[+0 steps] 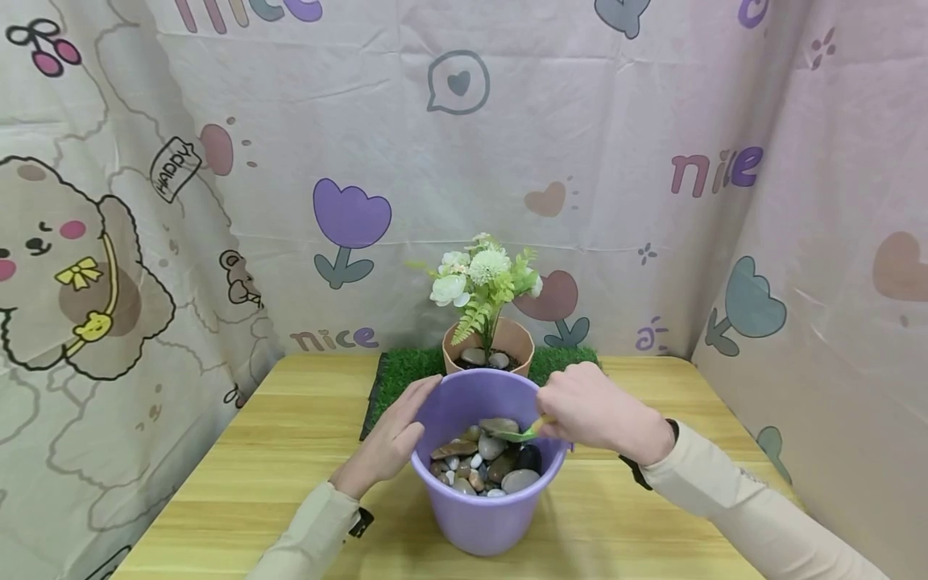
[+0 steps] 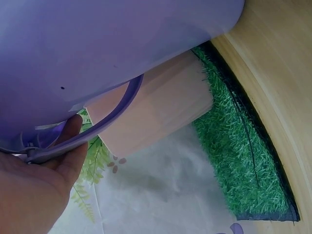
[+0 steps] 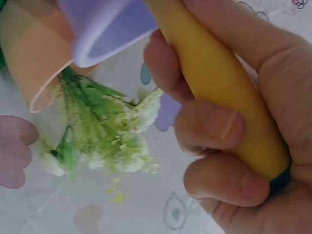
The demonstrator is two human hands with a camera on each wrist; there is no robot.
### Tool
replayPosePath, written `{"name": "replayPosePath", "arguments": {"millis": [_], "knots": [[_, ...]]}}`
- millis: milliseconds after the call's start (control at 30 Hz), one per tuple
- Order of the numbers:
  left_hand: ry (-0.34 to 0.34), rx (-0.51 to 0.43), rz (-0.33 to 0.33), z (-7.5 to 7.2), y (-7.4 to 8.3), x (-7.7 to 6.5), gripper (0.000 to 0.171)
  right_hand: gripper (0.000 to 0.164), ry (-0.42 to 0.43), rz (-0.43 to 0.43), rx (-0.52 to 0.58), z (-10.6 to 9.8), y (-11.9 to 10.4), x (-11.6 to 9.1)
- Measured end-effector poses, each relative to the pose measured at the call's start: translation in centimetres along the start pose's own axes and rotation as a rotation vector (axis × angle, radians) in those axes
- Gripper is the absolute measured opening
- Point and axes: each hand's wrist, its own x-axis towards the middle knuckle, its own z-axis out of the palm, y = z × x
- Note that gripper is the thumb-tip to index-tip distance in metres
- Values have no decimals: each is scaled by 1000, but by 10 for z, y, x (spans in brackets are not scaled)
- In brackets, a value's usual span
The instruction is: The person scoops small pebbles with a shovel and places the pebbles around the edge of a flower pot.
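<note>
A purple bucket (image 1: 482,519) stands on the wooden table with stones (image 1: 478,467) of several sizes and colours inside. At its left rim my left hand (image 1: 387,439) holds on, fingers along the outside and thumb at the edge. In the left wrist view, the fingers of this hand (image 2: 36,190) are beside the bucket handle (image 2: 112,114) where it joins the rim. My right hand (image 1: 590,407), above the right rim, grips the yellow handle (image 3: 219,83) of a small garden trowel. Its green blade (image 1: 516,436) reaches down among the stones, partly hidden by them.
Behind the bucket, a peach flowerpot (image 1: 525,342) with white flowers (image 1: 487,266) and stones stands on a green artificial grass mat (image 1: 406,370). The wooden table (image 1: 275,451) extends to both sides. A printed cloth (image 1: 464,161) hangs around the back and sides.
</note>
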Motion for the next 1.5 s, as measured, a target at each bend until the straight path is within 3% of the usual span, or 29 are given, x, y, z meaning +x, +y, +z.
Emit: {"name": "replayPosePath", "arguments": {"millis": [700, 833, 1033, 1267, 1367, 1500], "knots": [[-1, 5, 5, 2, -1, 1, 75, 28, 161, -51, 15, 51, 6, 1], [3, -1, 1, 2, -1, 2, 75, 19, 203, -33, 20, 55, 7, 1], [11, 11, 14, 2, 0, 2, 75, 22, 258, -5, 41, 57, 9, -2], [8, 8, 8, 1, -1, 0, 73, 16, 351, -29, 80, 62, 10, -6], [4, 8, 1, 1, -1, 0, 73, 16, 376, -11, 108, 65, 10, -8], [5, 6, 4, 1, -1, 0, 74, 19, 326, 75, 157, 67, 10, -8]]}}
